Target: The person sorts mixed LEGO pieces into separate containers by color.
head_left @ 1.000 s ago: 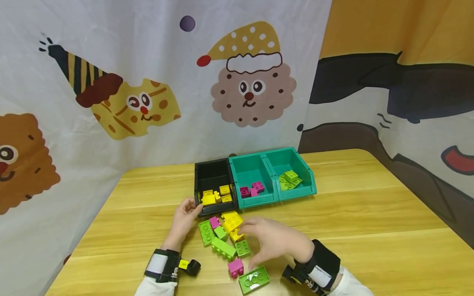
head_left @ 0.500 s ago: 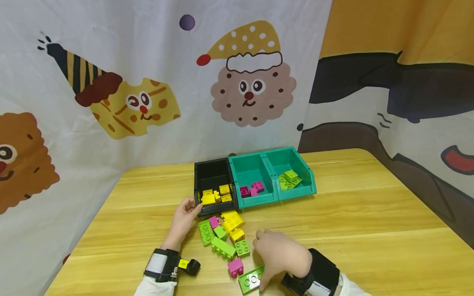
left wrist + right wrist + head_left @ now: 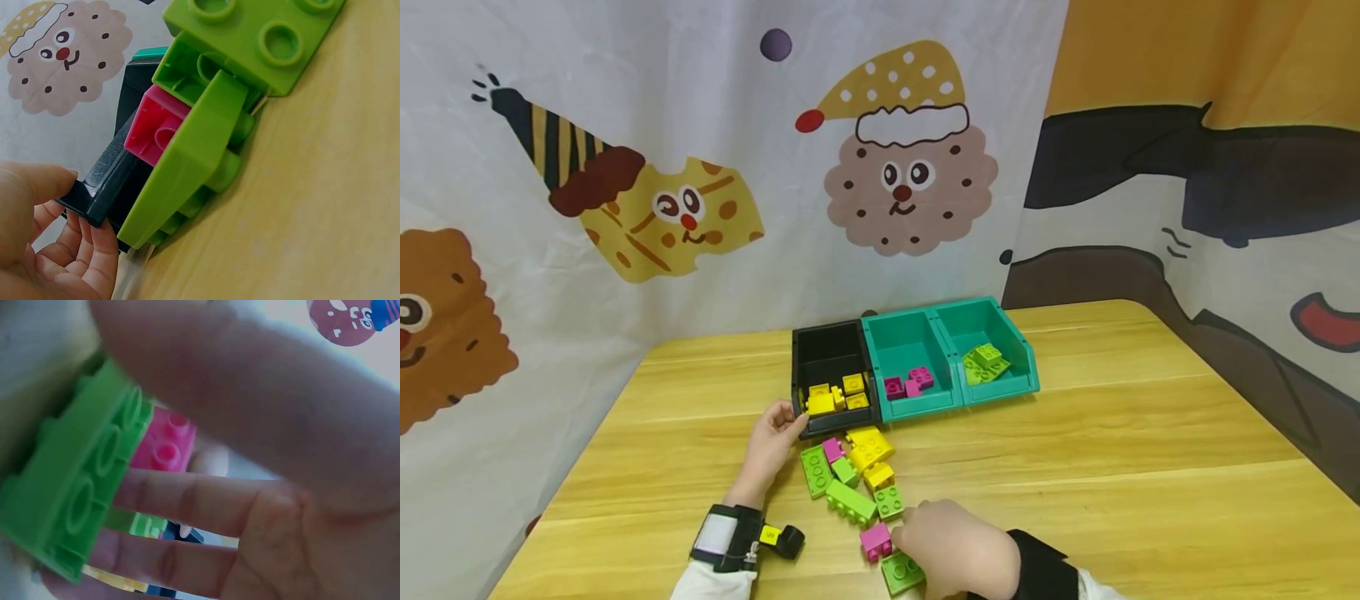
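In the head view my left hand (image 3: 772,437) holds the front left corner of the black bin (image 3: 842,425). The left wrist view shows the thumb above the bin's lip (image 3: 100,187) and curled fingers below. My right hand (image 3: 955,546) is low over a flat green brick (image 3: 900,573), covering its right end. In the right wrist view, thumb and fairly straight fingers lie on either side of this green brick (image 3: 75,469); whether they press it cannot be told. The brick lies studs down. Just beyond it is a pink brick (image 3: 876,541).
Loose green bricks (image 3: 850,502), yellow bricks (image 3: 870,448) and a small pink brick (image 3: 832,449) lie before the bins. Yellow bricks (image 3: 822,403) are in the black bin. Two joined teal bins (image 3: 921,408) hold pink bricks (image 3: 921,377) and green bricks (image 3: 987,358).
My right hand has moved from beside the yellow bricks toward me, then left over the green brick, which stays in place. My left hand keeps its hold on the bin.
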Action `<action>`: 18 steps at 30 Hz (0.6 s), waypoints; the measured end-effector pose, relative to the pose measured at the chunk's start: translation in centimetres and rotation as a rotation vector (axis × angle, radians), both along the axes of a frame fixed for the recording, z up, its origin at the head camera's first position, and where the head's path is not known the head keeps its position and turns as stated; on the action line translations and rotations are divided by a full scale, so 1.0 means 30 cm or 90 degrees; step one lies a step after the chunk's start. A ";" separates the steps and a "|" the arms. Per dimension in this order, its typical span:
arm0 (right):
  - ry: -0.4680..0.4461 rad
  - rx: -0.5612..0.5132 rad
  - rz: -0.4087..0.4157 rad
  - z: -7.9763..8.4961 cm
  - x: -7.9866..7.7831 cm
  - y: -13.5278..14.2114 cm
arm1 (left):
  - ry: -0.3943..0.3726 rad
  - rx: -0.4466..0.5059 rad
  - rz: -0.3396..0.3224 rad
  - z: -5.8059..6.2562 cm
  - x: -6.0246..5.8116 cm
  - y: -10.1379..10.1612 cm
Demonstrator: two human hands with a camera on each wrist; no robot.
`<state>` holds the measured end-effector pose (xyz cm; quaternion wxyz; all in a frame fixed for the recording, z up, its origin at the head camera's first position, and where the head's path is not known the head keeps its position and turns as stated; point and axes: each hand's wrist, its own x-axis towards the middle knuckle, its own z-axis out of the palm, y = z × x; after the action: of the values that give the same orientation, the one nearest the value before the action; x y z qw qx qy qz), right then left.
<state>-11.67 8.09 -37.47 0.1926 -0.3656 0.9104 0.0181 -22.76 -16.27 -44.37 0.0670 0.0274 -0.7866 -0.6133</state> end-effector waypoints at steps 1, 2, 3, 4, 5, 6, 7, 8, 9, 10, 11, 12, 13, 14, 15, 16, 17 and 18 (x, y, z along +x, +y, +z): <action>0.012 0.003 0.007 -0.005 0.003 -0.003 | -0.001 0.000 0.000 -0.001 0.000 0.000; 0.021 0.005 0.011 -0.008 0.005 -0.005 | -0.002 -0.002 0.000 -0.002 0.000 0.001; 0.029 0.004 0.013 -0.012 0.007 -0.006 | -0.002 -0.002 0.000 -0.002 0.000 0.002; 0.036 0.006 0.017 -0.015 0.008 -0.006 | -0.002 -0.003 -0.001 -0.002 0.000 0.002; 0.041 0.006 0.019 -0.017 0.008 -0.006 | -0.002 -0.003 0.000 -0.002 -0.001 0.002; 0.040 0.006 0.020 -0.019 0.008 -0.007 | -0.002 -0.002 0.000 -0.002 -0.002 0.003; 0.042 0.007 0.023 -0.019 0.009 -0.007 | -0.002 -0.002 0.000 -0.001 -0.003 0.004; 0.042 0.007 0.024 -0.019 0.009 -0.008 | -0.003 -0.002 0.000 0.000 -0.004 0.004; 0.043 0.008 0.025 -0.018 0.010 -0.010 | -0.004 -0.002 0.000 0.000 -0.004 0.004; 0.043 0.009 0.027 -0.017 0.010 -0.011 | -0.004 -0.002 0.000 0.001 -0.004 0.004; 0.043 0.007 0.026 -0.016 0.011 -0.012 | -0.002 -0.001 0.000 0.002 -0.003 0.004; 0.042 0.007 0.025 -0.015 0.012 -0.013 | -0.002 -0.001 -0.001 0.002 -0.002 0.003; 0.041 0.005 0.024 -0.013 0.013 -0.013 | 0.000 -0.002 -0.002 0.003 0.000 0.002; 0.038 0.003 0.023 -0.012 0.013 -0.013 | 0.002 -0.001 -0.003 0.003 0.001 0.002; 0.033 0.001 0.020 -0.010 0.013 -0.012 | 0.004 -0.001 -0.004 0.003 0.002 0.002; 0.029 -0.001 0.020 -0.008 0.013 -0.010 | 0.005 0.000 -0.004 0.003 0.003 0.001; 0.025 -0.004 0.018 -0.005 0.013 -0.007 | 0.005 -0.001 -0.005 0.003 0.003 0.001; 0.020 -0.007 0.016 -0.002 0.013 -0.005 | 0.004 -0.001 -0.004 0.002 0.003 0.000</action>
<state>-11.27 7.93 -37.53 0.1761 -0.3775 0.9088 0.0215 -22.68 -16.27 -44.32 0.0675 0.0230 -0.7868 -0.6131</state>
